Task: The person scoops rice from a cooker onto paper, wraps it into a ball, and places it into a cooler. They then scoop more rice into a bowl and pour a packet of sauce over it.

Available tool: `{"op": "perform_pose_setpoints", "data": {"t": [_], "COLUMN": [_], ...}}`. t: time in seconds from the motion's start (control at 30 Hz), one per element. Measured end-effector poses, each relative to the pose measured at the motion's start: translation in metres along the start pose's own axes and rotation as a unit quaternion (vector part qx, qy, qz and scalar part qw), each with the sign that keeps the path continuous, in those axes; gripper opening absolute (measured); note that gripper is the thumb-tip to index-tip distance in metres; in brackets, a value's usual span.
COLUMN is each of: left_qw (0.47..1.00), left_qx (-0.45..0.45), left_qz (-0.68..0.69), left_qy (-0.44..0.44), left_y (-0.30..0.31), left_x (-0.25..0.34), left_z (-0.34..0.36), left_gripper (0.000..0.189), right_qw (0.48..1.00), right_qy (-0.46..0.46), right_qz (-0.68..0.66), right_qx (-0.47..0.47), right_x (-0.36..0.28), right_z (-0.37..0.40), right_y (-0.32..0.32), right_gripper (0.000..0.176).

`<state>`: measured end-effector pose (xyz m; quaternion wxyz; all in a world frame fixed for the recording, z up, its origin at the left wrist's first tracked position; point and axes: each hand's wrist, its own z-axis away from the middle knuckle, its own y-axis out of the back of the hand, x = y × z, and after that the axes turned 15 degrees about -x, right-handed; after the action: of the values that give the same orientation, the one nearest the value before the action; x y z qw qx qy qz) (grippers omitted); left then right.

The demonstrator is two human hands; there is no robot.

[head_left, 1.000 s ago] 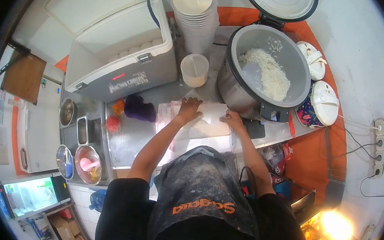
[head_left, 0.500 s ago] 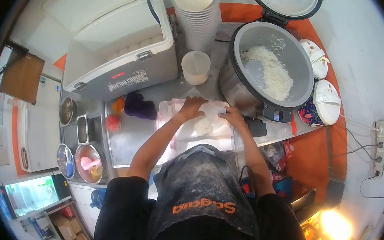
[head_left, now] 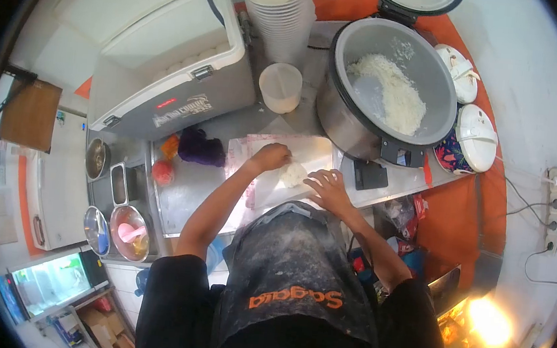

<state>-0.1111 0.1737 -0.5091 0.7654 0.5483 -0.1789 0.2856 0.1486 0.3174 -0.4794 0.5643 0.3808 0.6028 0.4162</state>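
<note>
A small mound of white rice (head_left: 292, 174) lies on a sheet of paper (head_left: 312, 149) with pink print along its left side, spread on the metal counter. My left hand (head_left: 272, 157) is at the upper left of the rice, its fingers curled together; what they hold, if anything, is too small to name. At the right of the rice is my right hand (head_left: 330, 190), fingers apart, with nothing seen in it. Beyond the hands to the right stands the open rice cooker (head_left: 356, 124), with white rice inside.
A cooler box (head_left: 185, 99), stacked tubs (head_left: 278, 28) and a clear container (head_left: 280, 88) stand behind. A purple cloth (head_left: 201, 149) and red ball-like item (head_left: 162, 172) lie left. A black flat device (head_left: 370, 175) sits right. Metal bowls (head_left: 130, 232) are far left.
Both hands have come back from the far part of the paper to the sides of the rice. My right hand's fingers have spread. The view has shifted slightly.
</note>
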Motion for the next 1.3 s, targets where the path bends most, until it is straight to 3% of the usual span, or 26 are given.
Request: {"op": "perform_pose_setpoints", "data": {"t": [0.03, 0.07, 0.17, 0.23, 0.3, 0.37, 0.47, 0.53, 0.57, 0.63, 0.8, 0.87, 0.9, 0.97, 1.0, 1.07, 1.1, 1.17, 1.3], "left_qw": [1.0, 0.998, 0.999, 0.999, 0.999, 1.0, 0.997, 0.998, 0.999, 0.999, 0.994, 0.992, 0.992, 0.996, 0.996, 0.988, 0.988, 0.997, 0.995], "left_qx": [-0.029, -0.054, -0.014, 0.008, 0.029, -0.018, 0.037, 0.039, 0.042, 0.048, 0.023, 0.08, 0.078, 0.026, 0.023, -0.096, -0.095, 0.017, 0.095], "left_qz": [0.005, 0.01, 0.008, 0.01, 0.016, 0.01, 0.034, 0.03, 0.025, 0.025, 0.106, 0.093, 0.092, 0.083, 0.083, 0.064, 0.065, 0.046, 0.003], "left_qy": [0.009, 0.019, -0.047, -0.041, -0.038, -0.02, -0.06, -0.032, -0.006, 0.009, -0.009, -0.034, -0.037, 0.037, 0.036, 0.1, 0.102, 0.063, 0.031], "left_y": [0.002, 0.005, 0.002, -0.005, -0.015, -0.012, -0.017, -0.025, -0.027, -0.03, -0.017, -0.014, -0.014, 0.004, 0.011, 0.02, 0.015, -0.004, -0.032], "left_x": [0.003, 0.006, 0.01, 0.009, 0.006, 0.013, 0.02, 0.027, 0.031, 0.036, 0.028, 0.029, 0.032, 0.062, 0.073, 0.087, 0.086, 0.078, 0.048], "left_z": [-0.002, -0.004, -0.005, -0.004, -0.004, 0.002, 0.013, 0.018, 0.019, 0.019, 0.024, 0.027, 0.03, 0.048, 0.054, 0.061, 0.063, 0.064, 0.055], "left_gripper": [0.023, 0.024, 0.024, 0.023, 0.022, 0.02, 0.019, 0.019, 0.019, 0.02, 0.029, 0.048, 0.048, 0.062, 0.062, 0.07, 0.07, 0.065, 0.055], "right_qw": [0.998, 0.999, 0.999, 1.0, 0.993, 0.99, 0.973, 0.961, 0.961, 0.978, 0.992, 0.991, 0.989, 0.987, 0.981, 0.975, 0.974, 0.972, 0.972], "right_qy": [0.017, 0.011, 0.012, 0.012, -0.117, -0.132, -0.203, -0.23, -0.229, -0.157, -0.081, -0.073, -0.081, -0.094, -0.119, -0.141, -0.144, -0.144, -0.127], "right_qz": [0.053, 0.051, 0.005, -0.002, -0.012, -0.047, -0.107, -0.148, -0.149, -0.119, -0.099, -0.109, -0.117, -0.126, -0.144, -0.162, -0.17, -0.179, -0.195], "right_qx": [-0.022, -0.016, -0.032, 0.014, -0.001, 0.017, -0.011, -0.03, -0.032, 0.063, -0.001, -0.019, -0.029, -0.038, -0.048, -0.059, -0.047, -0.038, -0.042], "right_x": [-0.004, -0.009, -0.01, -0.01, -0.009, -0.006, -0.008, -0.009, -0.009, -0.012, -0.004, 0.0, 0.003, 0.006, 0.004, 0.006, 0.006, 0.004, 0.01], "right_z": [-0.002, -0.004, -0.023, -0.038, -0.049, -0.057, -0.066, -0.066, -0.066, -0.069, -0.055, -0.053, -0.052, -0.052, -0.055, -0.06, -0.063, -0.066, -0.067], "right_y": [-0.002, 0.001, -0.01, -0.016, -0.019, -0.023, -0.024, -0.027, -0.032, -0.034, -0.016, -0.014, -0.014, -0.013, -0.014, -0.019, -0.022, -0.024, -0.023], "right_gripper": [0.053, 0.033, 0.02, 0.019, 0.022, 0.021, 0.02, 0.018, 0.018, 0.018, 0.021, 0.022, 0.024, 0.025, 0.026, 0.026, 0.026, 0.026, 0.028]}}
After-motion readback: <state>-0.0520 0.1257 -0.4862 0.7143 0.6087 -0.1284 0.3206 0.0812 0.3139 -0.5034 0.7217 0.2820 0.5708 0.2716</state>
